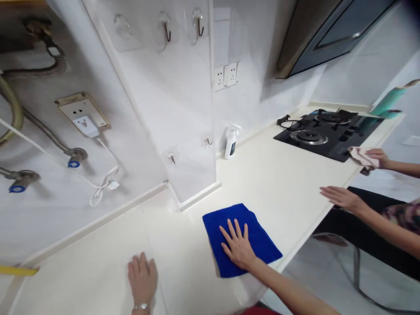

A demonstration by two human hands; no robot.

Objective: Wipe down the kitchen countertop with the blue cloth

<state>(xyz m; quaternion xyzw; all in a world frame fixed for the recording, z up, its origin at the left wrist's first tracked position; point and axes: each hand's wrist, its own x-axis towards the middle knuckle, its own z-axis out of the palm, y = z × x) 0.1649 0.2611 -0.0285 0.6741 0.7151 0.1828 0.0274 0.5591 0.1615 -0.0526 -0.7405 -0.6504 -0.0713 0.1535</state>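
White walls (183,109) back the pale tabletop (278,175), where I see a blue cloth (260,238) lying near the front edge. Flat upon it lies the right hand (236,245), fingers fanned, not gripping. Left of the blue cloth, the left hand (142,276) is palm down, relaxed and ungrasping. Beyond the blue cloth stands a spray bottle (232,142); well to its right, a co-worker's hand (379,156) holds a pale rag (360,156) by the black stove (328,147).

right hand (239,249) spread flat on blue cloth (262,240) — cloth on white counter (262,183), left hand (142,278) palm down apart from it, white spray bottle (231,143) upright farther back, co-worker's hand (379,156) holding pale cloth (361,156) — by black cooktop (330,149)
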